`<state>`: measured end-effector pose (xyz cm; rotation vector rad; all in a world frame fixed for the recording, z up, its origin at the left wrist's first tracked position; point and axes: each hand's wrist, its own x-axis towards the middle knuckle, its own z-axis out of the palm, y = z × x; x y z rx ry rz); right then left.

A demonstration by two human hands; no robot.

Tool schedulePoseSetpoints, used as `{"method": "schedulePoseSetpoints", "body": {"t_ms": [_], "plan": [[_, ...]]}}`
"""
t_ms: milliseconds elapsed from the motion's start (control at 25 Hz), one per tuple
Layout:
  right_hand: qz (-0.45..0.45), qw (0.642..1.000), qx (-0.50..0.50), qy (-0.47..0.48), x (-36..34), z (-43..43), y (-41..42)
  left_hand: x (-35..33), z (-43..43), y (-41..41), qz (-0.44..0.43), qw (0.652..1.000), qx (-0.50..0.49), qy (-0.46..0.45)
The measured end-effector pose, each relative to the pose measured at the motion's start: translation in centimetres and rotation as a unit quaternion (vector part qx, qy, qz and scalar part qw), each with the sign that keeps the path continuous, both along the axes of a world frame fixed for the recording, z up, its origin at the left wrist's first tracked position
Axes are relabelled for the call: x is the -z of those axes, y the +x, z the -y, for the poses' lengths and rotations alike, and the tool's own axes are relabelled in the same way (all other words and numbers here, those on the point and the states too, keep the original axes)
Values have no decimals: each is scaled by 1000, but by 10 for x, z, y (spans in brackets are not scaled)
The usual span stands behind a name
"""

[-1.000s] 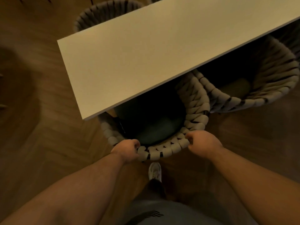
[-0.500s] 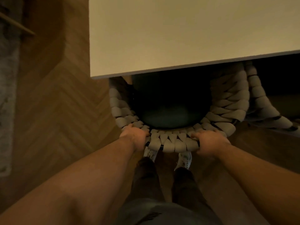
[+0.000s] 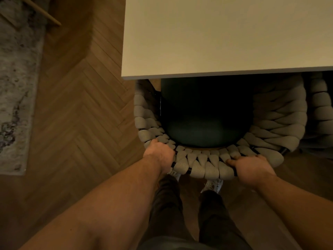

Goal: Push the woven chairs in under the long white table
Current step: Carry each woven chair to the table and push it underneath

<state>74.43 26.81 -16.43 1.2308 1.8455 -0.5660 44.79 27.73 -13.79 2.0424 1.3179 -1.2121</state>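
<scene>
Honestly, the long white worktop (image 3: 225, 37) filled most of the view, and the woven chair (image 3: 281, 120) sat with its dark seat already partly under the near edge, a second chair (image 3: 320, 105) just beside it on the right. Best bet was probably an even, straight shove from both sides so it wouldn't twist into its neighbour or catch the herringbone floor (image 3: 75, 112). Left hand (image 3: 159, 153) was closed over the back rim, and right hand (image 3: 252, 168) had its grip curled around the same rim, both firmly clamped on.

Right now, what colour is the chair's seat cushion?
Dark green seat cushion, seen in the head view.
</scene>
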Motion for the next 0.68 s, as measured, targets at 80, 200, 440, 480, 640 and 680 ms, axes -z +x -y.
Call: {"method": "schedulePoseSetpoints", "body": {"t_ms": [80, 200, 440, 480, 640, 680], "plan": [[-11, 1000, -4, 7, 0, 6, -15, 0, 7, -16, -2, 1000, -8, -10], [-18, 1000, -12, 12, -2, 10, -38, 1, 11, -38, -3, 1000, -18, -23], [1, 1000, 9, 5, -6, 7, -44, 2, 7, -43, -1, 1000, 2, -12], [4, 1000, 9, 2, -6, 6, -43, 3, 7, -43, 1, 1000, 6, -7], [14, 1000, 19, -3, -4, 5, -41, 6, 7, -45, 15, 1000, 7, 0], [16, 1000, 20, 0, -3, 5, -43, 5, 5, -46, 16, 1000, 9, 1]]}}
